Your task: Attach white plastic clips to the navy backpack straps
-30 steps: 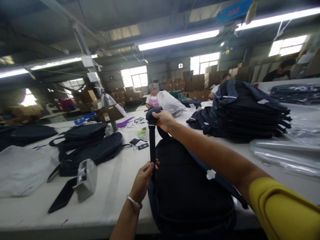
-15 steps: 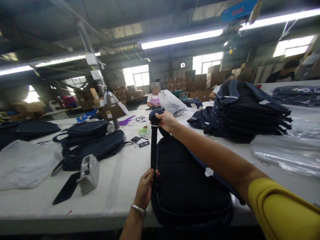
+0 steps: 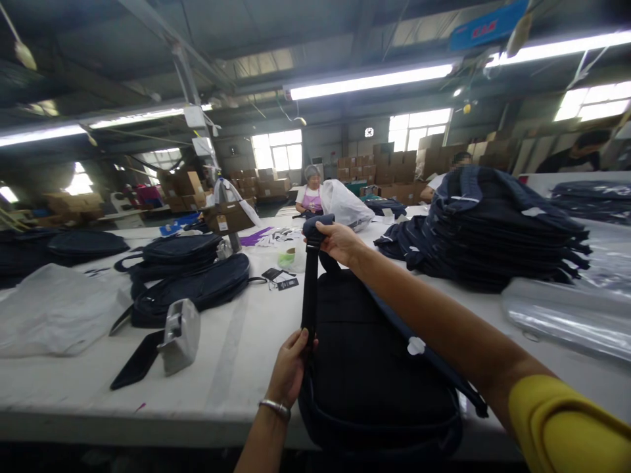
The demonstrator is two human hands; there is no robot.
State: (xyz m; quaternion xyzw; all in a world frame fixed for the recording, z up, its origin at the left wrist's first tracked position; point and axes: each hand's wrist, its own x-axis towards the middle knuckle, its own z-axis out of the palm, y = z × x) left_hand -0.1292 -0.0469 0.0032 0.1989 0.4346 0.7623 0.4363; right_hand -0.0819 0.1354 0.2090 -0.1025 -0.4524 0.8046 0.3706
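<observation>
A dark navy backpack [image 3: 374, 368] lies in front of me with its black back panel facing up, close to the table's front edge. Its left shoulder strap [image 3: 310, 289] is stretched lengthwise between my hands. My right hand [image 3: 340, 242] is closed on the padded upper part of the strap, just above a buckle. Lower down, my left hand [image 3: 290, 368], below which a silver bracelet shows, pinches the black webbing at the backpack's left side. A white tag [image 3: 416, 345] sits on the right strap.
A tall stack of navy backpacks [image 3: 497, 230] stands right, beside clear plastic bags [image 3: 562, 315]. To the left are more backpacks [image 3: 192, 289], a grey tape dispenser [image 3: 180, 338] and a white plastic bag [image 3: 59, 309]. Hang tags [image 3: 283, 279] lie mid-table. Co-workers [image 3: 311, 194] sit beyond.
The camera view has shifted slightly, so the scene sits a little further right. Both hands keep their hold on the strap, which stays stretched between them.
</observation>
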